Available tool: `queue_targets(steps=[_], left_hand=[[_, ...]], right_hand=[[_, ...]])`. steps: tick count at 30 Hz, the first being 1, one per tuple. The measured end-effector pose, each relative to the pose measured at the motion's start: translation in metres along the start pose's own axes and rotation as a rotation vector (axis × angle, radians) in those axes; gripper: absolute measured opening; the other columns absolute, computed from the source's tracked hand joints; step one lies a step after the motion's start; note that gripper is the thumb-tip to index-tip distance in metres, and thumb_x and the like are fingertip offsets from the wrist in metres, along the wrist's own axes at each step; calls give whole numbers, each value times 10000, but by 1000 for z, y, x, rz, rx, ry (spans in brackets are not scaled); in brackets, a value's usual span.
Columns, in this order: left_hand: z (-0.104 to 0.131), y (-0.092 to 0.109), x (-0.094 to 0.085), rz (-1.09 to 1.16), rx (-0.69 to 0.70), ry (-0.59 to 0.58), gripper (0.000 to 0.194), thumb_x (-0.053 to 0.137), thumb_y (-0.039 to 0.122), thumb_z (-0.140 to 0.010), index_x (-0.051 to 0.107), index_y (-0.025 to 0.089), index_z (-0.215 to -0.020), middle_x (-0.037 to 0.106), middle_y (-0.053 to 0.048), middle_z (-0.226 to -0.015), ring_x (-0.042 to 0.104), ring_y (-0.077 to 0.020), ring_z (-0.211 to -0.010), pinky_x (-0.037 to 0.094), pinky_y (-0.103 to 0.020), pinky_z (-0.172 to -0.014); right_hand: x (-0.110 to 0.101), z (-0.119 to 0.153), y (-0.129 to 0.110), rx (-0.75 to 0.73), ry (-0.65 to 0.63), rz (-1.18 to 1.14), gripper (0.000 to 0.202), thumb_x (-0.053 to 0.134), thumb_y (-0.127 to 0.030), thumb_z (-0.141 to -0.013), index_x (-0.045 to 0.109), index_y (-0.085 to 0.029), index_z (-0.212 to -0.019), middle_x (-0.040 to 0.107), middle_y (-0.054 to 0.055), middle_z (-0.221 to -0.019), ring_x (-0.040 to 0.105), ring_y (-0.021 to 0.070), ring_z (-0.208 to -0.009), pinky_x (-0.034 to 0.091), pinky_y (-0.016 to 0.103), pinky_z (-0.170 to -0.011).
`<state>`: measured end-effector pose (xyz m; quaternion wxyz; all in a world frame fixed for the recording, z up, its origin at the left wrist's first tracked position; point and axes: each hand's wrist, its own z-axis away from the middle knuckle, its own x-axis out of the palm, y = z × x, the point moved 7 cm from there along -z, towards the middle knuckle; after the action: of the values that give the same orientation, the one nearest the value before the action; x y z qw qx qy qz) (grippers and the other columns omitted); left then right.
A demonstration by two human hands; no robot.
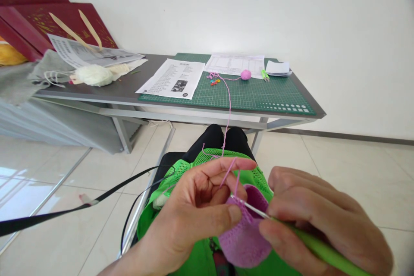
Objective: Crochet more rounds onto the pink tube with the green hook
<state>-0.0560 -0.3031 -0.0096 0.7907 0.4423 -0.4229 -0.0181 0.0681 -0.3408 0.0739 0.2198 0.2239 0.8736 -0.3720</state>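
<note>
Over the lap [207, 142]: a pink crochet piece [246, 246] sat between both hands, in front of the green vest [194, 263]. Cup-shaped, rim near the hook [255, 210].

Left hand [194, 211]: thumb pinched the piece's rim just beside the hook tip; forefinger stuck out straight, with yarn [230, 105] running over it and down to the hook.

Right hand [326, 220]: fingers wrapped round the hook's green handle, metal shaft pointing left. Firm grip, as far as it showed.

Hook tip: at the rim, touching pink yarn. Whether it had gone through a stitch was too small to tell.

Yarn feed: strand rose from the lap to the table [126, 82] and led back to the pink ball [246, 75]; some loose loops lay near small coloured clips [215, 82] on the green mat [278, 95].

Step in hand: looked like mid-stitch along the rim, feed strand tensioned on the finger.

Next move: seemed to call for catching that strand with the hook and drawing it through, left pinch kept close, tension even. Too tight and the hook would likely snag.

Mat, rear: green snips [265, 75] beside a paper stack [278, 68], out of the way.
</note>
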Motion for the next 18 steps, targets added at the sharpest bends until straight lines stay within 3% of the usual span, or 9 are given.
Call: queue_targets(steps=[2,7,10,13,16,18], left_hand=[[1,2,-1,-16,15,27,387,906,214,-801,830,257,-1178,669,8,-855,493,-53,-656,390,-124,-619],[4,2,-1,-53,10,33,405,913,272,-796,823,281,-1191,656,10,-845,441,-58,-624,371,-157,-606],[5,1,-3,-84,7,44,416,913,297,-795,818,295,-1200,658,11,-862,356,-56,-598,351,-182,-600],[5,1,-3,-88,4,40,419,907,293,-801,814,300,-1209,648,19,-835,347,-65,-604,352,-193,-608],[4,1,-2,-65,-3,35,427,905,290,-803,812,302,-1219,638,19,-837,375,-69,-621,348,-187,-606],[4,1,-1,-55,-5,34,421,906,279,-804,815,302,-1214,640,18,-844,385,-66,-626,343,-174,-600]], right_hand=[[4,4,3,18,-4,-29,259,676,-275,-1003,572,-228,-771,554,-38,-557,531,100,-461,398,216,-398],[11,12,10,20,-57,-74,201,682,-347,-1016,592,-223,-886,700,-10,-653,674,127,-539,538,213,-496],[9,13,11,56,13,-114,199,704,-361,-1001,593,-230,-900,728,-16,-683,677,123,-525,551,215,-496],[8,14,9,77,93,-177,157,732,-283,-973,596,-235,-910,725,-25,-682,689,127,-539,580,223,-527],[10,13,6,55,95,-242,155,751,-148,-903,618,-226,-908,717,-22,-695,661,121,-520,574,230,-500],[9,11,6,47,123,-267,152,775,-161,-875,646,-236,-903,703,-19,-685,639,131,-506,560,249,-467]])
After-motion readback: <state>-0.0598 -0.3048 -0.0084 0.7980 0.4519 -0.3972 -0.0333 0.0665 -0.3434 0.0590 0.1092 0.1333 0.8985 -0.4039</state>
